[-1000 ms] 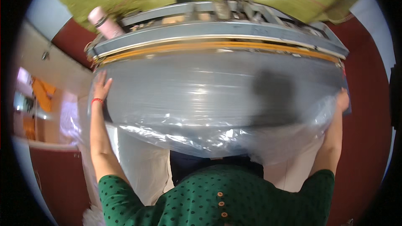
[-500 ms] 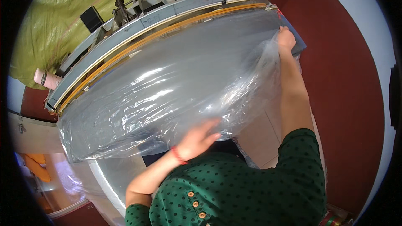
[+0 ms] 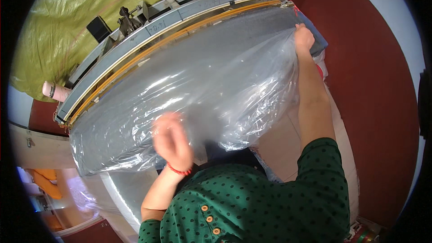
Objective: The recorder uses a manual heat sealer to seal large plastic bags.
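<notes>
A clear plastic sheet lies across the grey work surface in front of me, its near edge hanging loose and wrinkled. My right hand is closed on the sheet's far right corner, close to the surface's right end, and the plastic stretches down from it in folds. My left hand, with a red bracelet at the wrist, is raised over the sheet's near part. Motion smears its fingers, so whether they touch the plastic cannot be made out.
Along the far side runs a long grey metal frame with an orange strip. A metal clamp-like fitting, a dark phone-like slab and a pink bottle are there. A yellow-green tarp hangs behind; a dark red wall stands right.
My left hand has moved left and upward from near my waist. My right hand keeps its hold on the corner, and the sheet's right part has billowed out more.
</notes>
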`<move>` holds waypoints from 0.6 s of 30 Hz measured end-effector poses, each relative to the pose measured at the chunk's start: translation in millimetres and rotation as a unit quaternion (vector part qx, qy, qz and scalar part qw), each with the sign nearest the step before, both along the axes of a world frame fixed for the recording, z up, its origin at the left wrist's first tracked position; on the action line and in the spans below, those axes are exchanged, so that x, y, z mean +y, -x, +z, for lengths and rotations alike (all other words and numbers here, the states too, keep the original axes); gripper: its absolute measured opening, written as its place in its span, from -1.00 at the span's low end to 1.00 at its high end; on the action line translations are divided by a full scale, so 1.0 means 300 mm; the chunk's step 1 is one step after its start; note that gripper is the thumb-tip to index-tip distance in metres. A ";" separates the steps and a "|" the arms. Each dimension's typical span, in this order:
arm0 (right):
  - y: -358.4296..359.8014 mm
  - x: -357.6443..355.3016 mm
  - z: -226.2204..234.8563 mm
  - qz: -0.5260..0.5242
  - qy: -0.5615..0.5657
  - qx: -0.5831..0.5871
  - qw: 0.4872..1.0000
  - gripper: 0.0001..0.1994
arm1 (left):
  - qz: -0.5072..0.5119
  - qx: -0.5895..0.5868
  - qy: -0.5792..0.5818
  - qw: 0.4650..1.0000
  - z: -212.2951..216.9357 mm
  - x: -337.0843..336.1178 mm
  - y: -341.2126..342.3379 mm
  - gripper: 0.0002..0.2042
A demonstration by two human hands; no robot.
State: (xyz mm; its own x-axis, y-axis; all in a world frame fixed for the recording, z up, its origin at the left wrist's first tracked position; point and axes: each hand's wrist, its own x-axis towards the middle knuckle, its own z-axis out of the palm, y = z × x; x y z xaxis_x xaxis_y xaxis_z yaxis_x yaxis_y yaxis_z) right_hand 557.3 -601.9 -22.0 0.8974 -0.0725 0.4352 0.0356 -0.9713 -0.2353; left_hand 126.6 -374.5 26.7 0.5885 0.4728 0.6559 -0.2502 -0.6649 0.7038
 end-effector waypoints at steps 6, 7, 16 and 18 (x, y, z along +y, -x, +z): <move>0.006 0.041 -0.007 0.011 0.000 -0.006 1.000 -0.67 | -0.165 0.255 -0.122 0.945 -0.204 -0.139 -0.079 -0.73; 0.002 0.037 -0.008 0.013 -0.002 -0.007 1.000 -0.67 | -0.165 0.268 -0.115 0.942 -0.211 -0.149 -0.067 -0.72; 0.016 0.052 0.017 0.007 0.021 -0.028 0.999 -0.65 | 0.011 0.262 0.005 0.965 -0.357 -0.047 0.125 -0.68; 0.012 0.081 0.001 0.014 0.037 -0.019 0.999 -0.65 | -0.004 0.320 0.025 0.947 -0.460 -0.020 0.160 -0.91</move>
State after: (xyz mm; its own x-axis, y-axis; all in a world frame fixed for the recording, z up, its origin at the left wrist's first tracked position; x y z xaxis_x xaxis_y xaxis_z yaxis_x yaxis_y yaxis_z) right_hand 553.8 -577.6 -21.7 0.8815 -0.0138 0.4720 0.0704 -0.9846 -0.1602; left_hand 78.5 -380.6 -111.4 0.8616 0.4879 0.1403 0.2338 -0.6267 0.7434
